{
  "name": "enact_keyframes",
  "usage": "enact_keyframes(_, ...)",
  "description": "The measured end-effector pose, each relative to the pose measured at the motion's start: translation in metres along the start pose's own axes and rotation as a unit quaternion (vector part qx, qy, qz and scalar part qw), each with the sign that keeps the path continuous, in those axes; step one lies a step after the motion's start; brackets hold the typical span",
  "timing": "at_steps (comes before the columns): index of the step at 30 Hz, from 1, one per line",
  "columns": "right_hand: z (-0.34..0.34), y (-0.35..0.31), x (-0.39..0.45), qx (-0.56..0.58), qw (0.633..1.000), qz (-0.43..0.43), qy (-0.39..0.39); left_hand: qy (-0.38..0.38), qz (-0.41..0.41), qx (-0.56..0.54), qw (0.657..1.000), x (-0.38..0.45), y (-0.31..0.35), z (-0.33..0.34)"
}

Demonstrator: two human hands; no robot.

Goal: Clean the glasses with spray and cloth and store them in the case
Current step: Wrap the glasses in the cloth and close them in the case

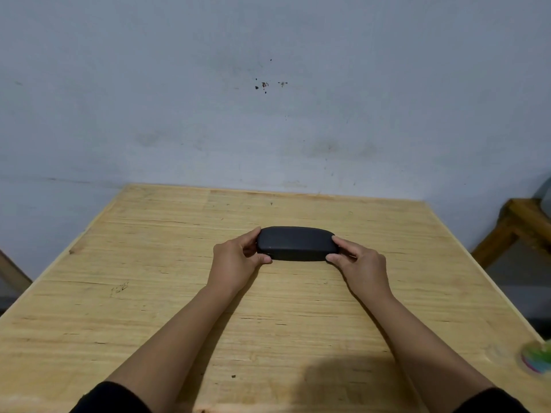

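Resting between left hand (235,257) and right hand (359,263): case (296,243)

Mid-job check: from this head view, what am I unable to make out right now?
- Inside of the black case: its lid is shut, so glasses inside cannot be confirmed.
- Spray and cloth: neither shows on the table.
- Colourful object: blurred and cut off by the right edge.
- Case ends: covered by the left hand and right hand.

Case (296,243) matt black, smooth; table (167,296) pale grained wood.
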State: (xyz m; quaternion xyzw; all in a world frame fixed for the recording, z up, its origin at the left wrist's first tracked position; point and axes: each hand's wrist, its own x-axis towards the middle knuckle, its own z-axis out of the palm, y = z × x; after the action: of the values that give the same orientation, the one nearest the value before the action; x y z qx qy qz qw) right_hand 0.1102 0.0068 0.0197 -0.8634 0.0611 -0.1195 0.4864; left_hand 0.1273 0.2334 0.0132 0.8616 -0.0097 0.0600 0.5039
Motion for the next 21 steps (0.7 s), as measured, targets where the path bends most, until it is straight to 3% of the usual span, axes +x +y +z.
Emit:
enact_keyframes(9, 0.010, -0.016, 0.016, 0.011, 0.999, 0.025, 0.037, 0.037, 0.008, -0.017, 0.999, 0.017, 0.010, 0.002)
enact_keyframes(21, 0.043, -0.031, 0.109, 0.025, 0.997, 0.037, 0.059, 0.062, -0.004, -0.002, 0.998, 0.119, 0.013, 0.011)
